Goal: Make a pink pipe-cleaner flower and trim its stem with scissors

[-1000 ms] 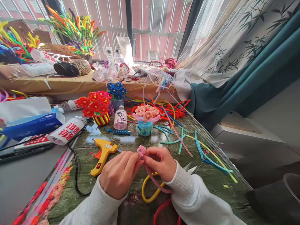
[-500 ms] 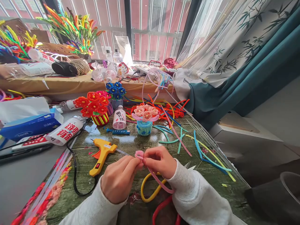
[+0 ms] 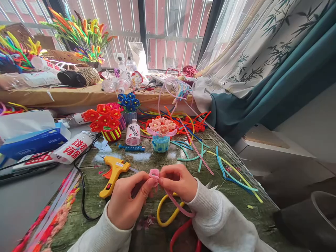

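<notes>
Both of my hands pinch a pink pipe cleaner [image 3: 154, 173] over the green table. My left hand [image 3: 126, 203] grips its coiled end from the left with thumb and fingers. My right hand [image 3: 177, 182] pinches it from the right, and the loose pink tail [image 3: 178, 206] trails down past my right wrist. A yellow loop [image 3: 164, 217] and a red loop [image 3: 181, 234] lie under my wrists. The yellow glue gun [image 3: 112, 171] rests just left of my left hand.
Finished pipe-cleaner flower pots stand ahead: red [image 3: 106, 120], blue [image 3: 128, 103], pink on a blue base [image 3: 161, 134]. A small bottle [image 3: 133, 133], loose coloured stems [image 3: 210, 161], a tissue pack [image 3: 31, 141], the gun's black cord [image 3: 83, 196]. Curtains [image 3: 262, 70] hang at right.
The pink coil has sunk slightly and turned flatter between my fingertips. My left hand has rotated, its fingers spreading a little; the view shifted slightly left.
</notes>
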`<state>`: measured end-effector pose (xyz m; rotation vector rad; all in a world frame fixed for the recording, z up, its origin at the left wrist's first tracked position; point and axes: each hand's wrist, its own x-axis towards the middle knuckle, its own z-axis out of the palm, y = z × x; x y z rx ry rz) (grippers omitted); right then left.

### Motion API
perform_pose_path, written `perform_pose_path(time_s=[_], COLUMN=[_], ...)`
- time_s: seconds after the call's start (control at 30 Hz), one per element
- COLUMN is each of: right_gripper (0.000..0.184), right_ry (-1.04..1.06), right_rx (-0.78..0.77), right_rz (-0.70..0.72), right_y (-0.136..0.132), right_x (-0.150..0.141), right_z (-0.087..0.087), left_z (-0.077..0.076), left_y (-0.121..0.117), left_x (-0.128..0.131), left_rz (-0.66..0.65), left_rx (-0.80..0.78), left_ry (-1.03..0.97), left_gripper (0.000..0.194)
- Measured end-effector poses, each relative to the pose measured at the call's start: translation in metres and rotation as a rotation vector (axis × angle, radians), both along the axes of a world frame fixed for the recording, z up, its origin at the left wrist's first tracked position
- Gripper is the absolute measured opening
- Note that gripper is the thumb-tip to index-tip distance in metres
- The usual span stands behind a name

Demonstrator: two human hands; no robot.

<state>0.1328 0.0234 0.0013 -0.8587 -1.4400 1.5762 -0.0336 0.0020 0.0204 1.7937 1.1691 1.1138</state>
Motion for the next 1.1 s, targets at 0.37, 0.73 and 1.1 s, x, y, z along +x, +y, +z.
perform_pose_path(time_s=[0.37, 0.73, 1.1], right_gripper=[0.037, 0.037, 0.039], right_ry=[0.068, 0.122, 0.377], right_rx=[-0.003, -0.046, -0.256], right_rz=[-0.032, 0.026, 0.062], right_y=[-0.005, -0.006, -0.002], right_x=[-0.008, -0.010, -0.013], right_z=[-0.001, -0.005, -0.010], left_z=[0.000, -0.001, 0.004], left_y=[-0.001, 0.001, 0.004], left_x=[0.002, -0.002, -0.015], left_rz=[-0.003, -0.037, 0.109], left_rx=[-0.226, -0.096, 0.612], left_ry=[-0.170, -0.210, 0.261], left_gripper=[0.036, 0.038, 0.023])
